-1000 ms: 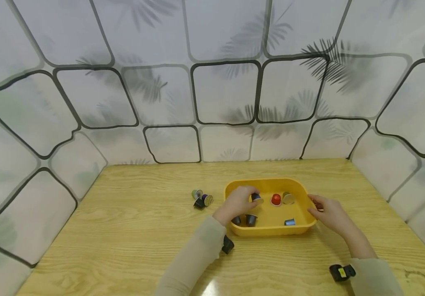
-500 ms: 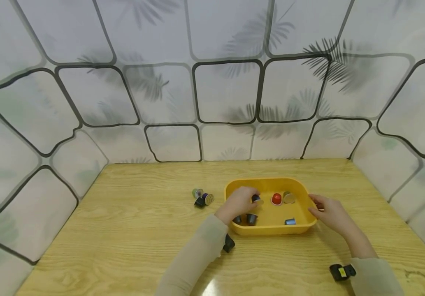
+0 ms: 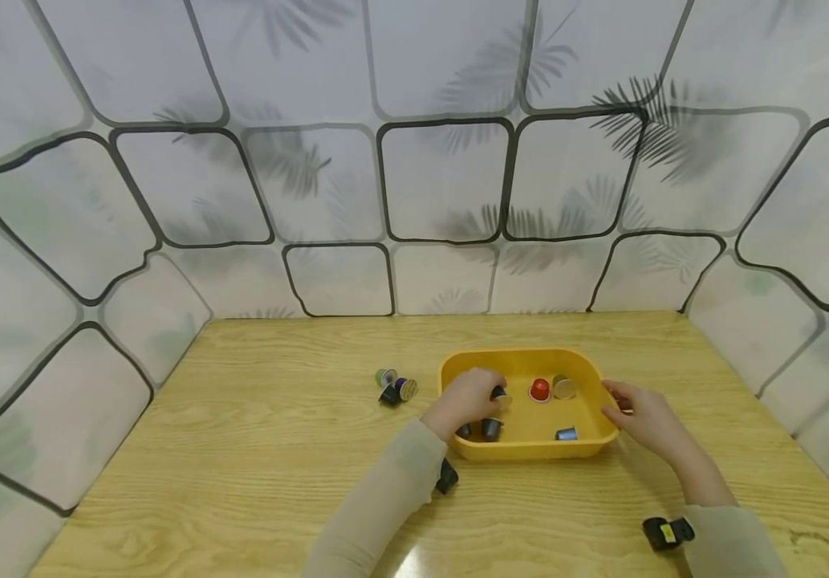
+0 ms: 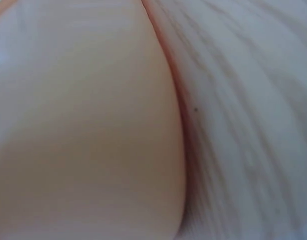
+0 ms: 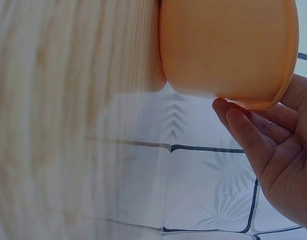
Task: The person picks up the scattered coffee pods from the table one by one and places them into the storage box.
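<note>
My left hand (image 3: 466, 399) reaches over the left side of a yellow tray (image 3: 530, 451) and pinches a dark blue coffee capsule (image 3: 497, 392). My right hand (image 3: 641, 416) grips the tray's right rim, fingers beyond it; the right wrist view also shows this hand (image 5: 273, 145) on the rim. Inside the tray lie a red capsule (image 3: 540, 390), a gold-lidded capsule (image 3: 563, 388), a light blue capsule (image 3: 566, 434) and a dark grey capsule (image 3: 490, 429). Another dark capsule (image 3: 464, 430) is partly hidden by my left wrist. The tray wall (image 4: 93, 125) fills much of the left wrist view.
Left of the tray, a green capsule (image 3: 385, 376), a purple capsule with a gold lid (image 3: 406, 389) and a black capsule (image 3: 389, 395) sit together on the wooden table (image 3: 255, 449). A patterned wall covering (image 3: 443, 277) closes off the back and sides.
Both hands stay nearly in place. The capsule in my left hand tilts slightly, so less of its lid shows. The tray and the other capsules keep their positions.
</note>
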Motion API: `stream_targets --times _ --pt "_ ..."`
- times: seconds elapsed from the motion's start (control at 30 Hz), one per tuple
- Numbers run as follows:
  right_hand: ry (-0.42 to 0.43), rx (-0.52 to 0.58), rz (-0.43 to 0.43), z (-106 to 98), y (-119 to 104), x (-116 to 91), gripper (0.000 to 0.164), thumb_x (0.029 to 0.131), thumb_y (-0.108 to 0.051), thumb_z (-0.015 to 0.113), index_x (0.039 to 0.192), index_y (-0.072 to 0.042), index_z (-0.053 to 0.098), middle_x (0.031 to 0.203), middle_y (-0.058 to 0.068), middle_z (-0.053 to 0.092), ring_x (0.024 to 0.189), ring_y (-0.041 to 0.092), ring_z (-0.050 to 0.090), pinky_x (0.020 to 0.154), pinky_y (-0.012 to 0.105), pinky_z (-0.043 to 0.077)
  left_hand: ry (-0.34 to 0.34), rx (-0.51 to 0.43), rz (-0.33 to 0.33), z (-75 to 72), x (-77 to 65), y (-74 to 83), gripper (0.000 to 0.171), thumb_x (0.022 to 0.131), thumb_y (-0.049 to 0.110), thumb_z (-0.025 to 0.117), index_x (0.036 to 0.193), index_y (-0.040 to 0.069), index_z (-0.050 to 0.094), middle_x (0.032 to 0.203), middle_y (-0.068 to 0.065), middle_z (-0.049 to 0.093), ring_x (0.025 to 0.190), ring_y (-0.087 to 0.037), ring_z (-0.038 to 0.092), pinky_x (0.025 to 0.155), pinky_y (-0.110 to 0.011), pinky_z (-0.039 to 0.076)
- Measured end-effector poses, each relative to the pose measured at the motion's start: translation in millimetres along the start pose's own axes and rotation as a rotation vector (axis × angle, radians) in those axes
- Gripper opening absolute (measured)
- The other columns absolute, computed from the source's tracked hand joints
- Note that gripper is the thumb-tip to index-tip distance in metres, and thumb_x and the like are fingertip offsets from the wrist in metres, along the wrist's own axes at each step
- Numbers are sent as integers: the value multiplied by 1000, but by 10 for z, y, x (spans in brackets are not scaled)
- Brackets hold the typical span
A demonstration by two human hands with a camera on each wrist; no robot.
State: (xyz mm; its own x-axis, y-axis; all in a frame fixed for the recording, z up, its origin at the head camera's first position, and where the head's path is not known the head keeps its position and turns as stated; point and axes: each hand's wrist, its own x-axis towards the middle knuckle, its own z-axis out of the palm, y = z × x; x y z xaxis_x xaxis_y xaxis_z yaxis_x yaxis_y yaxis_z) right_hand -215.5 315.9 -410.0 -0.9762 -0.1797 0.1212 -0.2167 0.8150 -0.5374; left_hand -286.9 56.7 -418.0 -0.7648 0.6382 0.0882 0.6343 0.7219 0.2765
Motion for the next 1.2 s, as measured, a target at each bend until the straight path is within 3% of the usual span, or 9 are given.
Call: stream_targets --times 0.7,1.2 --pt "10 -9 -13 6 6 -8 43 84 -5 58 119 16 44 103 32 54 89 42 55 67 43 49 -88 26 -7 -10 -13 21 26 82 22 65 106 12 63 98 1 62 75 -6 52 67 -18 42" --pt "4 2 -8 -6 -8 -19 44 84 -5 58 119 16 43 102 32 54 88 41 55 66 42 50 -101 50 12 16 -4 13 23 82 24 64 103 13 63 92 2 61 68 -7 47 59 -18 39"
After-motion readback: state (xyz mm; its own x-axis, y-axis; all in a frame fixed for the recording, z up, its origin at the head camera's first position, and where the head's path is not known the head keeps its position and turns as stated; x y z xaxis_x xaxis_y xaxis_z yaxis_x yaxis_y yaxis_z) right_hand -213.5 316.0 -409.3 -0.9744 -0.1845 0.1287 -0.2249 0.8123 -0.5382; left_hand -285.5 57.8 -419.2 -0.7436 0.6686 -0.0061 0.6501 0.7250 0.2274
